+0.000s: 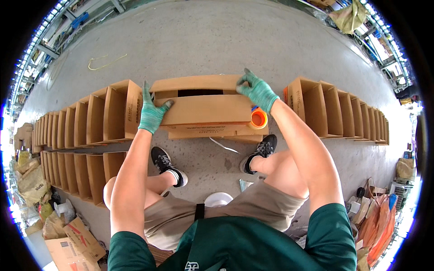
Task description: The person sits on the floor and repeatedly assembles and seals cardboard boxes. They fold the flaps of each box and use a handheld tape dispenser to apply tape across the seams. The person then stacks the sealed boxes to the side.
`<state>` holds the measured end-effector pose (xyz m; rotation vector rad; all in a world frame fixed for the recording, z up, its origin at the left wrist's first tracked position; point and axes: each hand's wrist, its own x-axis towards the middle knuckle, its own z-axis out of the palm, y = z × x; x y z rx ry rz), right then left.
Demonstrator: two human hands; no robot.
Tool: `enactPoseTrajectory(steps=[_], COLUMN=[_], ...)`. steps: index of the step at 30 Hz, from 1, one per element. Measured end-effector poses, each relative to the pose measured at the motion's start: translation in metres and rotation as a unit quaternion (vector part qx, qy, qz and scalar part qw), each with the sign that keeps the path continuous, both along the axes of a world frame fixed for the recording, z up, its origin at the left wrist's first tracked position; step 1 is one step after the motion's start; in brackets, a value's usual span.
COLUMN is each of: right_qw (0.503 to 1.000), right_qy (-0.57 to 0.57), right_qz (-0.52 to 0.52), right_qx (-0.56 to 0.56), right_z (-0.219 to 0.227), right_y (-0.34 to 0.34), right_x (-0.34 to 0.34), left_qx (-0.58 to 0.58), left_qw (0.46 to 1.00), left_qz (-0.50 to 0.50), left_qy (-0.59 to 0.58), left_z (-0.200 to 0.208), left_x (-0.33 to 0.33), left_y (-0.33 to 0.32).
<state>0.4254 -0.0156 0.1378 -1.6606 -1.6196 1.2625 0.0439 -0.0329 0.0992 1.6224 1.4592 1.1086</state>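
Note:
A cardboard box [205, 111] lies in front of me between my feet, its two long top flaps partly folded in with a dark gap between them. My left hand [153, 110], in a green glove, is at the box's left end, thumb spread over the near flap and a finger stretched up beside it. At the far right corner, my gloved right hand [258, 90] has its fingers bent around the end of the far flap [196, 82]. An orange tape roll [258, 118] shows beside the box's right end, under my right wrist. More cardboard shows beneath the box.
Rows of standing open cardboard boxes run along the left [92, 117] and right [332, 108]. A white round stool top [218, 199] shows between my legs. Flattened cartons [72, 253] and bags lie at lower left, orange sacks [377, 226] at lower right. A yellowish strap [106, 62] lies on the floor.

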Motion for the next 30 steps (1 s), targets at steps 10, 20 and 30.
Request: enactPoseTrajectory(steps=[10, 20, 30], right_qw=[0.997, 0.986, 0.866], right_qy=[-0.035, -0.063, -0.464], right_qz=[0.023, 0.000, 0.177], right_qx=[0.071, 0.153, -0.061], right_z=[-0.017, -0.044, -0.074], right_y=[-0.018, -0.022, 0.017], right_x=[-0.028, -0.034, 0.038], left_qx=[0.037, -0.127, -0.106], left_qw=[0.995, 0.992, 0.993], left_qz=[-0.012, -0.004, 0.045], left_qy=[0.088, 0.007, 0.027], left_z=[-0.038, -0.024, -0.033], left_x=[-0.030, -0.020, -0.024], left_y=[0.014, 0.006, 0.004])
